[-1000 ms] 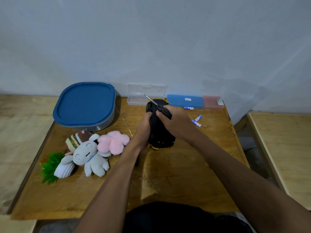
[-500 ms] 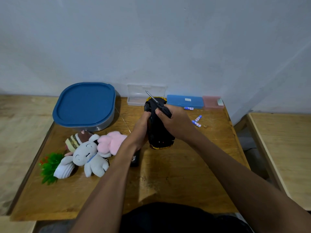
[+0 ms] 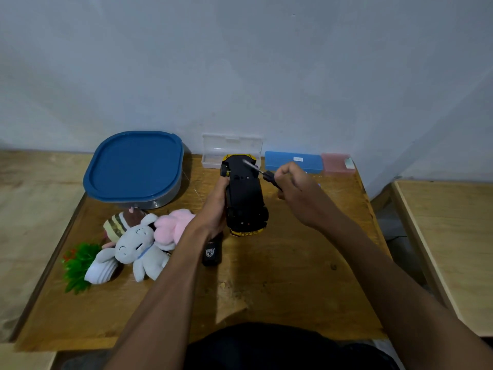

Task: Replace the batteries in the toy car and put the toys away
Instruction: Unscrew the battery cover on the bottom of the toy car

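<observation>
A yellow toy car point(image 3: 245, 194) lies upside down on the wooden table point(image 3: 280, 284), its black underside facing up. My left hand point(image 3: 217, 206) grips its left side. To the right of the car, my right hand point(image 3: 296, 186) holds a screwdriver point(image 3: 260, 171) by its black handle. The metal tip points left over the car's far end. A black cover piece point(image 3: 212, 252) lies on the table under my left wrist. Plush toys lie at the left: a grey one point(image 3: 140, 249), a pink one point(image 3: 174, 227) and a striped brown one point(image 3: 120, 225).
A grey tub with a blue lid point(image 3: 134, 169) stands at the back left. Against the wall sit a clear case point(image 3: 230, 148), a blue case point(image 3: 293, 161) and a pink case point(image 3: 336, 162). A green plastic plant point(image 3: 77, 265) lies at the left edge. Another wooden surface point(image 3: 448, 249) lies to the right.
My right hand has come off the car and moved right with the screwdriver, baring the car's underside. The car has shifted slightly toward the wall. The black cover under my left wrist came into sight.
</observation>
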Motion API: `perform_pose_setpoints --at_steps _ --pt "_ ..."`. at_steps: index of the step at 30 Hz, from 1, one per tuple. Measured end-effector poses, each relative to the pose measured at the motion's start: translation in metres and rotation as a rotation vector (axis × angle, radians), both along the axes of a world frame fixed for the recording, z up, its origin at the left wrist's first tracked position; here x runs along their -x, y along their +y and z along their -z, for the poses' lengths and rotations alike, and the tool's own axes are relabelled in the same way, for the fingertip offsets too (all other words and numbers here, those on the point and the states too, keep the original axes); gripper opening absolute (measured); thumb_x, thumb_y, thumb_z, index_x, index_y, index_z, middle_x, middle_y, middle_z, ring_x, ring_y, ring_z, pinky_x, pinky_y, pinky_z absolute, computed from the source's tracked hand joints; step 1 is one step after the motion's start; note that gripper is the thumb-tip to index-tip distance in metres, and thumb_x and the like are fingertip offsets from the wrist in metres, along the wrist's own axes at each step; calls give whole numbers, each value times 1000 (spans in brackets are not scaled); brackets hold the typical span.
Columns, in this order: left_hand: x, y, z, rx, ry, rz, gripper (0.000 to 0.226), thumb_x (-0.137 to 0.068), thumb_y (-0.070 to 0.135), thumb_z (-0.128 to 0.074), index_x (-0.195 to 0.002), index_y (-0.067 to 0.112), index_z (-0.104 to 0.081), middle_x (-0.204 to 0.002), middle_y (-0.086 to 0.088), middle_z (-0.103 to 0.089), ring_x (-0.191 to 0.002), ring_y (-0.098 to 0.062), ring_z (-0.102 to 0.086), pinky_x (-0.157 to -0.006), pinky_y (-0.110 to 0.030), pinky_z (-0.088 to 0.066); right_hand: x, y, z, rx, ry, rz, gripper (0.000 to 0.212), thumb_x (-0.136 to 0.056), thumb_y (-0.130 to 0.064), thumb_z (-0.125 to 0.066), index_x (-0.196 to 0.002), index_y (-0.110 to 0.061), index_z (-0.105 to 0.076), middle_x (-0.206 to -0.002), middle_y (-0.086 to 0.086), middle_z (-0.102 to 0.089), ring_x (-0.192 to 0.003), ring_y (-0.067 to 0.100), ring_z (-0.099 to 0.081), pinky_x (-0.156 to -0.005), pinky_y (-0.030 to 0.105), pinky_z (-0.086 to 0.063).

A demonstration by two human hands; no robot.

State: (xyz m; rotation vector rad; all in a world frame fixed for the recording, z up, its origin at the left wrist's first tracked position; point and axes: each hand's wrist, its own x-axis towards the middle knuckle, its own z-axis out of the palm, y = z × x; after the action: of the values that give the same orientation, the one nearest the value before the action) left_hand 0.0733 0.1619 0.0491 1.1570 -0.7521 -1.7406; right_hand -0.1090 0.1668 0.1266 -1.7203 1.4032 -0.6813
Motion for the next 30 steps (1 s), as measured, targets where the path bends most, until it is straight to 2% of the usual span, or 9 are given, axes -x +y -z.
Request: perform_pose_setpoints --at_steps 4,7,10,13,17,20,25,27,30 --pt "-5 -2 6 30 27 1 39 -91 45 -42 -105 15 -61 -94 -10 -66 -81 -20 -62 -76 -33 -52 17 0 -3 71 162 0 16 -97 -31 -50 -94 -18 -59 -72 -9 -55 -61 4 -48 -55 19 -33" --pt "-5 -2 9 36 -1 6 35 -96 43 -39 -102 15 -59 -87 -6 -66 -76 -17 -62 -69 -31 -51 19 0 -2 95 214 0 14 -95 -33 -54 -93 -21 -60 -80 -11 -57 -71 5 -53 -57 20 -36" --pt "-6 -1 10 23 -20 12 35 -98 43 -38 -102 16 -59 -80 -3 -66 -70 -14 -62 -62 -28 -51 16 1 -3 98 214 3 14 -95 -34 -54 -93 -22 -60 -81 -12 -57 -72 6 -54 -57 20 -38" --pt "-7 -1 10 23 -27 19 38 -93 47 -42 -106 15 -59 -84 -4 -65 -74 -16 -61 -65 -30 -51 15 2 -5 103 207 -4 14 -96 -32 -53 -95 -20 -60 -77 -15 -53 -68 3 -51 -56 17 -33" --pt "-6 -1 10 20 -51 4 56 -83 53 -49 -121 13 -58 -96 -10 -65 -82 -20 -62 -69 -34 -52 14 3 -6 97 199 -13 16 -97 -31 -52 -96 -18 -60 -71 -15 -50 -62 1 -47 -54 14 -30" --pt "-5 -1 10 30 -36 -3 59 -83 51 -50 -125 12 -57 -96 -11 -65 -83 -22 -62 -71 -36 -52 13 3 -6 90 196 -13 16 -97 -30 -52 -96 -18 -60 -70 -15 -49 -61 2 -46 -53 14 -30" --pt "-4 -1 9 50 -86 -27 49 -88 48 -47 -124 17 -58 -107 -17 -66 -95 -30 -62 -86 -48 -52 12 2 -10 100 240 -18 14 -95 -32 -54 -91 -19 -60 -77 -11 -55 -68 8 -53 -56 18 -37" --pt "-3 0 9 70 -111 -45 37 -96 41 -44 -124 21 -57 -107 -14 -67 -97 -29 -63 -82 -46 -54 11 0 -16 103 274 -27 14 -93 -33 -57 -88 -21 -60 -76 -9 -57 -68 9 -54 -55 20 -37" --pt "-3 -1 10 100 -129 -33 35 -97 38 -45 -129 27 -56 -107 -11 -68 -97 -28 -66 -77 -43 -55 9 -5 -25 104 325 -47 12 -91 -35 -59 -88 -23 -62 -79 -8 -59 -71 7 -55 -55 21 -38"
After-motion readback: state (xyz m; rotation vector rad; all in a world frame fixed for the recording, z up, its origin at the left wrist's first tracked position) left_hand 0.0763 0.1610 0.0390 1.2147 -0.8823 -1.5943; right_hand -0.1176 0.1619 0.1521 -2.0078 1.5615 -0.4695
